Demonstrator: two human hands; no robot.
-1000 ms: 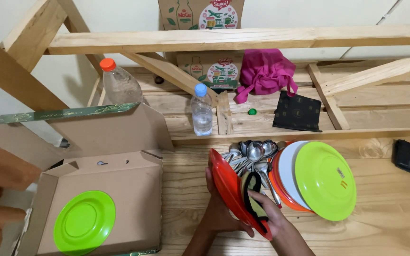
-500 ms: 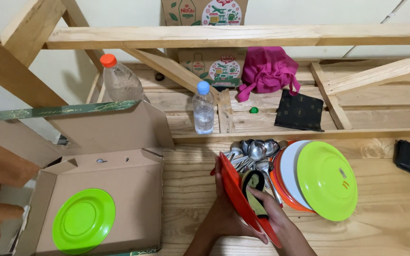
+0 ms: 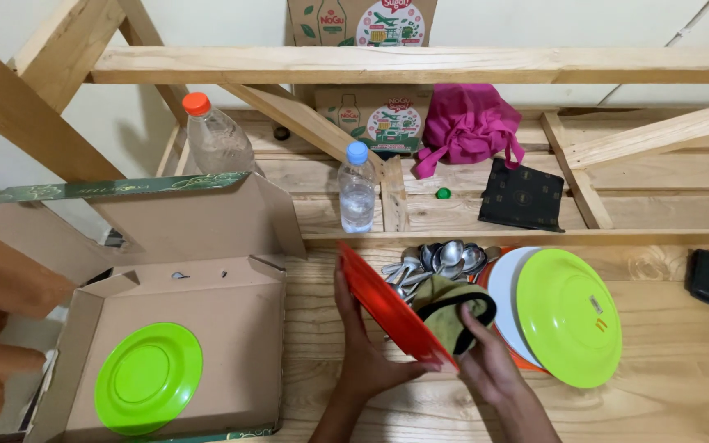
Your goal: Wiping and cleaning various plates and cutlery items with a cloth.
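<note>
My left hand [image 3: 360, 349] grips the tilted red plate [image 3: 387, 308] from behind. My right hand [image 3: 490, 361] presses a yellow-green cloth [image 3: 449, 308] against its face.

Tilted red plate [image 3: 387, 308], olive cloth [image 3: 453, 316]

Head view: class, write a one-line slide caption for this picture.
Left hand tilts a red plate while right hand presses an olive cloth against it, beside stacked plates and spoons.
</note>
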